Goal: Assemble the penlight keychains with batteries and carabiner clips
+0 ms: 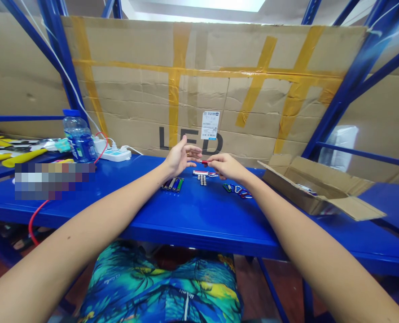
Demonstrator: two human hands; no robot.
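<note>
My right hand [226,167] pinches a small red metal tube [204,162] above the blue table. Facing it from the left, my left hand [181,158] is open, its fingers spread and curved around the tube's free end; I cannot tell whether they touch it. Beneath the hands lie a silver-and-red tube [201,173] and small rows of silver button cells [202,180]. Several slim coloured tubes [173,184], dark, silver, blue and green, lie side by side below my left wrist. Near my right wrist rest several small carabiner clips [238,190] in green, blue, silver and red.
An open cardboard box [307,193] with shiny pieces inside stands right. At left are a blue-capped plastic bottle [78,137], a white power strip [113,154] with cords, and yellow-handled tools [24,158]. A large cardboard sheet [135,98] stands behind the table [199,224].
</note>
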